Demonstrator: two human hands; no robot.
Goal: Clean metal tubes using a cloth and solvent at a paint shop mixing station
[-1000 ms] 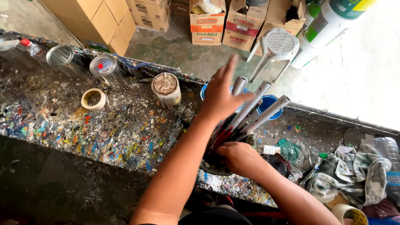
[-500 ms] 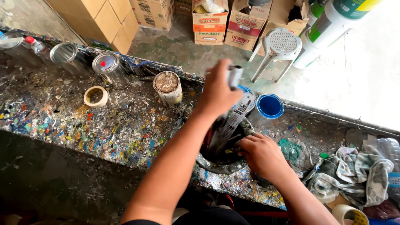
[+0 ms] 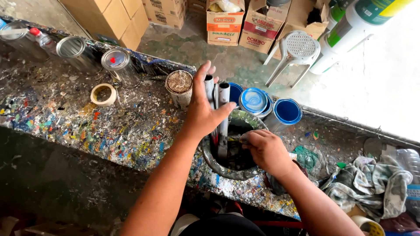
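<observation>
Left hand [image 3: 202, 114] now wrapped around a bundle of grey metal stirring rods [image 3: 221, 116], fingers closed about them, thumb spread toward the right, rods standing nearly upright inside the round paint-crusted grey bucket [image 3: 221, 168] at the near edge of the paint-spattered worktop [image 3: 78, 113]. A second ago splayed open against rods that leaned out to the right; half a second ago closing over their tops; gathered and pulled straight since then. Right hand [image 3: 266, 150] shifted too: earlier low beside the bucket, now curled over its right rim, fingers bent inward, gripping the rim or something small just inside it, which of the two impossible to tell. Judging from that, bucket steadied while the rods are collected, probably for stirring or lifting out. Just behind the bucket, blue open paint cans [image 3: 286, 111] and a blue round lid [image 3: 253, 100]; a crusted tin can [image 3: 179, 87] to the left, a roll of tape [image 3: 103, 94] farther left, crumpled stained rags [image 3: 376, 183] to the right.
</observation>
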